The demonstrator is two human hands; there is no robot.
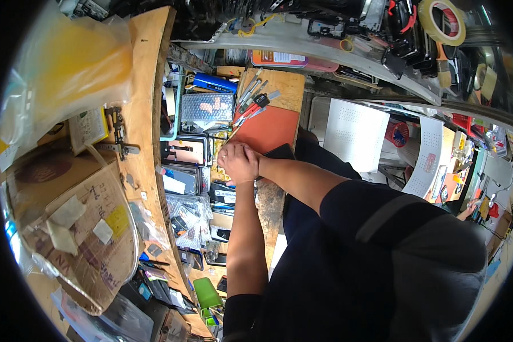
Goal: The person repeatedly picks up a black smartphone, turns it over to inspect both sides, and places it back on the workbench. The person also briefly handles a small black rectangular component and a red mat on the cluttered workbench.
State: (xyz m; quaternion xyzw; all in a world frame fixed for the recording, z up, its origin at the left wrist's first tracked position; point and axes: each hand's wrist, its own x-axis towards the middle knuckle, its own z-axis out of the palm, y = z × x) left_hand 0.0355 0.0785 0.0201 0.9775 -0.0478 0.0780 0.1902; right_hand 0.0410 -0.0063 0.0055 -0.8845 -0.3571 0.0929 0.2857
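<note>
My left hand [240, 170] and my right hand [249, 154] are pressed together at the bench's edge, one overlapping the other. Their fingers are bent and closed; anything between them is hidden. A flat dark slab [280, 153], perhaps a phone or tablet, lies by my right wrist, partly covered by the forearm. Just beyond the hands spreads an orange-red mat [272, 131]. Several screwdrivers and red-handled tools [256, 102] lie on its far left. Left of the hands sits a device with a pinkish panel [185, 151] in a dark frame.
A bubble-wrapped flat item [207, 107] and a blue cylinder [215, 82] lie farther back. Plastic bags of small parts [188, 219] line the left. A wooden ledge [154, 74] separates a cardboard box [80, 228]. A tape roll [442, 21] sits on the upper shelf; a white perforated chair [356, 134] stands right.
</note>
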